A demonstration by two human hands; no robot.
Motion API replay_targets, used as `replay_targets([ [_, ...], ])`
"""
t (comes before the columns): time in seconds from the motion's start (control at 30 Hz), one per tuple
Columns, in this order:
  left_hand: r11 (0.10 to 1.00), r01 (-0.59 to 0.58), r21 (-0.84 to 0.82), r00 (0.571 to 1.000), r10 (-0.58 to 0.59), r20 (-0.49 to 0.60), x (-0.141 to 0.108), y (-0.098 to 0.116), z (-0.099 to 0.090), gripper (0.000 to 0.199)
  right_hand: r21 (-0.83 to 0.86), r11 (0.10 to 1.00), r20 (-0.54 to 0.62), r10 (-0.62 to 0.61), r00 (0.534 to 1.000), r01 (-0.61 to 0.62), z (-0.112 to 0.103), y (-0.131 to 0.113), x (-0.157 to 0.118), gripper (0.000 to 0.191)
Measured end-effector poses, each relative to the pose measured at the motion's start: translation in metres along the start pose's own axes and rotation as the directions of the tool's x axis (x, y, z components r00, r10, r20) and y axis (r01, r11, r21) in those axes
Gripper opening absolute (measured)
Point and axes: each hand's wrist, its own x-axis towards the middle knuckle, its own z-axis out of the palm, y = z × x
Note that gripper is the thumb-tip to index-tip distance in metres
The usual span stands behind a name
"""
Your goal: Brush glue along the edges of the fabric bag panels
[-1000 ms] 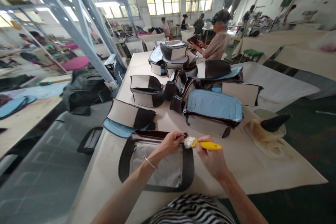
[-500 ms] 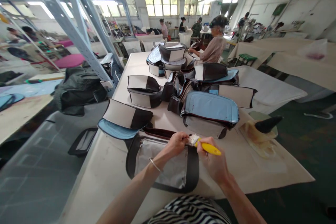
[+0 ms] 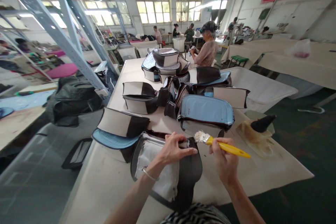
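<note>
In front of me an unfinished bag [image 3: 160, 182] with a dark border and a pale grey lining lies turned at a slant on the table. My left hand [image 3: 174, 148] grips its upper edge, thumb stretched along the near side and bent fingers at the rim; the fingertips are partly hidden. Just to the right, my right hand [image 3: 225, 159] is closed round the yellow handle of a paintbrush [image 3: 231, 148]. White, clumped bristles point left, above the bag's upper right corner and apart from my left hand.
Beige and black bag pieces with blue panels [image 3: 207, 108] crowd the table's middle and far end. Another pair [image 3: 123, 122] lies left of the bag. A black cone-shaped object [image 3: 263, 123] rests on a stained glue container at right. A co-worker [image 3: 207, 49] sits beyond the table.
The brush has moved away from the bag's edge to the right. My left hand has spread from a pinch, and the bag has turned clockwise, its near side coming closer to me.
</note>
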Motion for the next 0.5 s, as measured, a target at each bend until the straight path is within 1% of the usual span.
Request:
replay_targets([
  [0.07, 0.998, 0.044, 0.048, 0.998, -0.042, -0.037, -0.004, 0.002, 0.001, 0.039, 0.045, 0.999, 0.038, 0.009, 0.999, -0.011, 0.004, -0.003, 0.001, 0.019],
  [0.13, 0.999, 0.045, 0.005, 0.999, -0.045, -0.016, -0.006, -0.001, -0.003, 0.03, 0.091, 0.995, 0.085, 0.021, 0.996, -0.029, 0.006, -0.008, 0.002, 0.018],
  [0.2, 0.996, -0.001, -0.093, 0.998, 0.007, 0.058, -0.006, -0.007, -0.009, 0.027, 0.141, 0.989, 0.125, 0.035, 0.992, -0.053, 0.008, -0.012, 0.003, 0.018],
  [0.27, 0.977, -0.077, -0.197, 0.985, 0.105, 0.138, -0.006, -0.014, -0.015, 0.027, 0.181, 0.981, 0.181, 0.041, 0.983, -0.074, 0.012, -0.014, 0.003, 0.018],
  [0.3, 0.966, -0.109, -0.234, 0.976, 0.149, 0.161, -0.006, -0.017, -0.017, 0.028, 0.182, 0.98, 0.221, 0.039, 0.974, -0.081, 0.014, -0.013, 0.003, 0.018],
  [0.33, 0.956, -0.129, -0.262, 0.97, 0.177, 0.168, -0.006, -0.021, -0.018, 0.028, 0.165, 0.983, 0.261, 0.033, 0.965, -0.079, 0.016, -0.012, 0.003, 0.018],
  [0.4, 0.948, -0.127, -0.293, 0.972, 0.178, 0.155, -0.007, -0.026, -0.018, 0.029, 0.089, 0.995, 0.327, 0.014, 0.945, -0.045, 0.02, -0.007, 0.006, 0.019],
  [0.43, 0.948, -0.113, -0.299, 0.976, 0.162, 0.144, -0.008, -0.028, -0.017, 0.03, 0.043, 0.999, 0.339, 0.007, 0.941, -0.023, 0.021, -0.004, 0.008, 0.02],
  [0.5, 0.946, -0.095, -0.311, 0.981, 0.142, 0.133, -0.01, -0.029, -0.015, 0.03, -0.035, 0.999, 0.323, -0.004, 0.947, 0.017, 0.022, 0.0, 0.017, 0.02],
])
